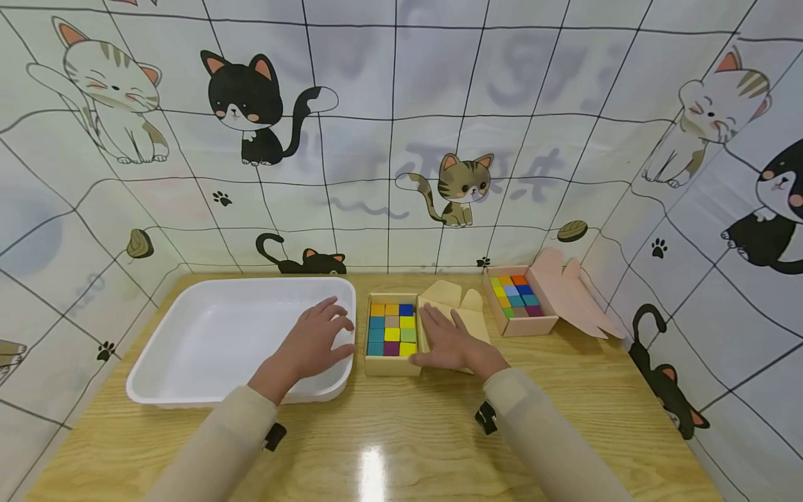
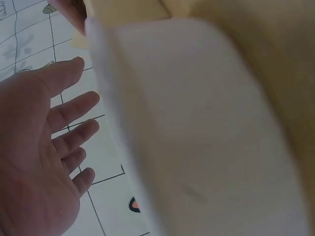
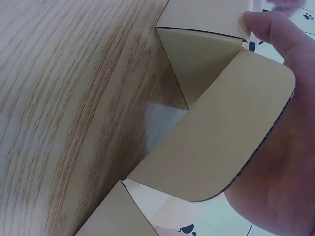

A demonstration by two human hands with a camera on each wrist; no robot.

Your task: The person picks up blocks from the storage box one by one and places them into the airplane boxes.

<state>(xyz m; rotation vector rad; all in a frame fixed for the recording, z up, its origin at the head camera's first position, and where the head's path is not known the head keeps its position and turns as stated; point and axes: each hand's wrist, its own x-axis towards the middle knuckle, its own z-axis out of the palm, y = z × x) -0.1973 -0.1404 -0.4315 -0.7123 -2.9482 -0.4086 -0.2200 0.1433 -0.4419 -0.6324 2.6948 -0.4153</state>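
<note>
A cream cardboard box (image 1: pixel 392 366), packed with rows of coloured cubes (image 1: pixel 392 335), stands on the table with its lid (image 1: pixel 477 324) folded out to the right. My right hand (image 1: pixel 452 341) lies over this lid, fingers extended, thumb at the box's near right corner. In the right wrist view a lid flap (image 3: pixel 216 128) covers part of the palm. Over the right rim of a white plastic tub (image 1: pixel 213 335) hovers my left hand (image 1: pixel 316 338), fingers loosely spread with nothing in them. The left wrist view has the tub wall right beside its fingertips.
Farther back on the right, a pink box (image 1: pixel 527 326) holds more coloured cubes, its lid (image 1: pixel 574 296) laid open to the right. A cat-printed cloth (image 1: pixel 376 139) walls the wooden table (image 1: pixel 433 446) at the back and both sides.
</note>
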